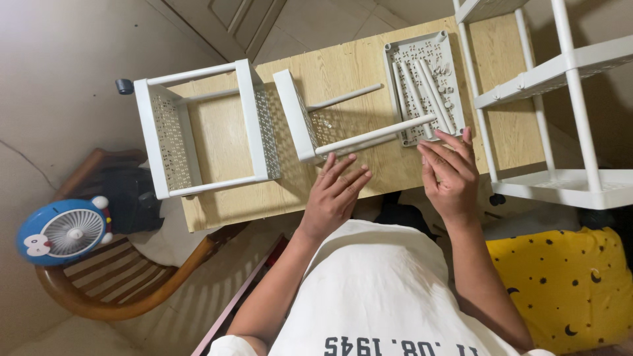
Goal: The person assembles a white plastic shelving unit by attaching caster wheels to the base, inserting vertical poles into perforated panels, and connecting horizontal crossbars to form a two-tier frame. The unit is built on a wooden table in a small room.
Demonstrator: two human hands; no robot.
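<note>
Two bare hands, both with fingers loosely spread and pinching nothing. Left hand [333, 194] rests flat on the wooden table [343, 69], fingertips [347, 159] just beside the near white tube [376, 135] of a half-built shelf tier [295, 115]. Right hand [450, 173] hovers at the tube's free end, fingertips [452, 137] touching or nearly touching the perforated tray [422, 86] that lies flat holding loose white tubes [422, 89].

Judgement: thin plastic parts, light, stiff, smooth and a bit slippery; the tier probably tips easily on its edge. Best grip looks like mid-tube or on the tier's solid rim, not the perforated panel.

Farther left, a finished two-tier frame [198, 128] lies on its side with a small caster [124, 86]. Right, a tall white rack [560, 99] stands. No packages or signs visible. Blue round fan [62, 232] on a wooden chair [125, 290]; yellow cushion [560, 283] with dark moons lower right.
</note>
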